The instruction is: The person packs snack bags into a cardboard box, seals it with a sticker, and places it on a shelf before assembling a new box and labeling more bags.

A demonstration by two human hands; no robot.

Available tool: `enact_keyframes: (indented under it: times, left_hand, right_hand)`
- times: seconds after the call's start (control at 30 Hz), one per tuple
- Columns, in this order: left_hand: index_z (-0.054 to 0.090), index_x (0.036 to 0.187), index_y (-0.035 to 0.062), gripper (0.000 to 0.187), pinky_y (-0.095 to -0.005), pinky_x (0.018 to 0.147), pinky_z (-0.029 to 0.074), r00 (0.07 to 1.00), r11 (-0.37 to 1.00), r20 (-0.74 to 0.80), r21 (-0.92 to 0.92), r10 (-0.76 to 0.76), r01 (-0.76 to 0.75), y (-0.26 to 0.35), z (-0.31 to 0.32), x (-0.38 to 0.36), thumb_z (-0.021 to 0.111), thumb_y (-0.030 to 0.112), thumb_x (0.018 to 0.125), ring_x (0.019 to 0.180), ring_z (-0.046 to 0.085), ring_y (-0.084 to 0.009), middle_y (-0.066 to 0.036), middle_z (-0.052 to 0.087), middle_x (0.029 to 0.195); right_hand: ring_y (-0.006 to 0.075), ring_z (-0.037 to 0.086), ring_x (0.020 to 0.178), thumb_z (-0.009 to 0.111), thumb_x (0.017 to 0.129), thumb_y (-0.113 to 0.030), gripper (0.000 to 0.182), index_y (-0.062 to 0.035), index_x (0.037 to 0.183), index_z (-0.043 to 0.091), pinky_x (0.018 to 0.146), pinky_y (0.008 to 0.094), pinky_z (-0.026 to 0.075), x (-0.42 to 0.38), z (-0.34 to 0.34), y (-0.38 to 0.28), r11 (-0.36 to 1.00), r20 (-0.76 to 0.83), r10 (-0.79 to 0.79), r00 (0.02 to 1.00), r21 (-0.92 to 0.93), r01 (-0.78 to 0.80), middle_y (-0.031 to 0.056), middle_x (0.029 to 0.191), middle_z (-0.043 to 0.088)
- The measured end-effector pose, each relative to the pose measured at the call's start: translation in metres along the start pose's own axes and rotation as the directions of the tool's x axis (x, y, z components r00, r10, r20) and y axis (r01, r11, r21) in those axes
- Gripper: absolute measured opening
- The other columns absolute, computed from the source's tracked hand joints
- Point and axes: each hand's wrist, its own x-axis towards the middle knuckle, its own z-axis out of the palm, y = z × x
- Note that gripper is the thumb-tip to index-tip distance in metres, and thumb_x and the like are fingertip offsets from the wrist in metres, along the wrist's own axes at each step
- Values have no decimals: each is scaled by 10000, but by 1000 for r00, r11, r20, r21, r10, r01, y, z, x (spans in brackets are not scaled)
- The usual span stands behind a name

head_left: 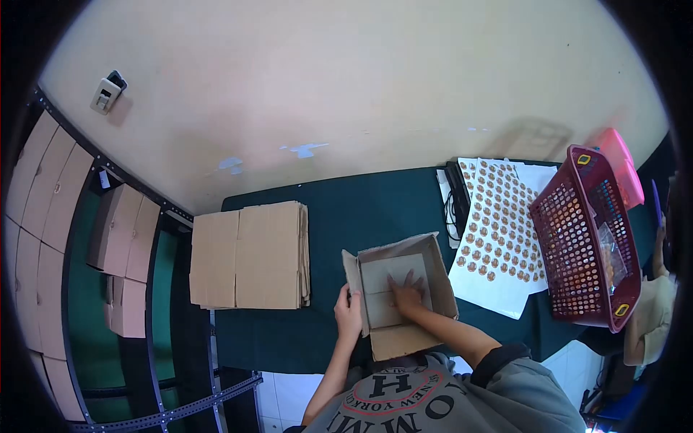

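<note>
An open cardboard box (403,342) sits at the front of the dark green table, its inside facing up and its side walls raised. My left hand (349,315) grips the box's left side near the front corner, fingers closed at the edge. Inside the box, my right hand (408,294) lies flat with fingers spread, pressing on the cardboard panels of the bottom. Left of the box is a stack of flattened cardboard boxes (268,252).
Sticker sheets (498,224) with round brown labels lie to the right, beside a maroon plastic basket (586,238) holding clear packets. A pink container (622,169) stands behind it. Shelving with boxes (54,195) is at far left. Another person's arm (653,303) shows at far right.
</note>
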Motion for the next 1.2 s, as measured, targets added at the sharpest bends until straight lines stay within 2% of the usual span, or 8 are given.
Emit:
enact_keyframes:
  times: [0.43,0.6,0.73,0.8,0.87,1.0,1.13,1.2]
  left_hand:
    - [541,1088,-23,328,-315,721,455,1000,1000,-29,14,-1,1,8,5,-2,508,207,856,802,600,-192,-154,631,900]
    - [587,1043,-6,340,-306,728,453,993,972,35,-206,-109,114,-46,-22,12,514,270,859,826,610,-188,-151,643,881]
    - [615,970,11,358,-406,745,464,1000,846,11,534,-23,13,-25,-64,6,545,336,837,859,585,-344,-187,605,887]
    - [621,949,3,359,-433,793,447,846,559,-200,818,495,-133,-63,-47,4,539,335,836,902,562,-358,-196,587,964]
    - [609,986,-1,377,-423,816,441,888,633,-81,731,452,-255,-59,-41,3,540,338,836,924,557,-363,-206,580,988]
    - [554,1103,-15,465,-417,860,428,967,868,165,430,196,-249,-42,-14,-6,551,360,828,968,545,-383,-235,566,1027]
    - [488,1158,-70,637,-424,873,423,982,867,180,478,61,-141,-41,11,-4,614,420,771,1016,528,-387,-251,554,1076]
    - [458,1219,-10,620,-423,858,436,979,865,180,472,97,-172,-55,16,0,629,366,758,995,548,-386,-249,576,1038]
  right_hand:
    - [604,238,1187,730,679,-334,797,-370,1349,299,870,594,390,-9,-22,3,996,-62,-77,995,40,80,279,1414,142]
    - [412,389,1187,660,725,-196,592,-141,1274,445,924,451,412,7,29,13,876,-203,-464,862,41,481,230,1307,379]
    - [340,421,1180,606,746,-172,472,-87,1200,511,928,401,412,-9,9,21,842,-307,-474,825,118,527,226,1239,455]
    - [327,474,1114,588,747,-163,441,-112,1183,547,890,458,424,-9,5,22,827,-222,-483,847,202,524,190,1215,484]
    - [355,466,1102,601,735,-163,432,-107,1162,560,913,469,391,-33,-36,17,843,-163,-415,895,302,445,208,1214,476]
    - [373,424,1119,645,719,-254,385,-90,1060,577,938,461,334,-67,-111,33,839,-776,-170,607,209,502,211,1211,453]
    - [368,399,1131,683,690,-308,534,-63,1134,516,952,450,322,-61,-110,71,939,-765,22,643,237,250,214,1199,429]
    - [393,386,1129,709,652,-357,699,-26,1202,434,954,456,319,-39,-87,90,813,-451,177,875,569,129,232,1187,428]
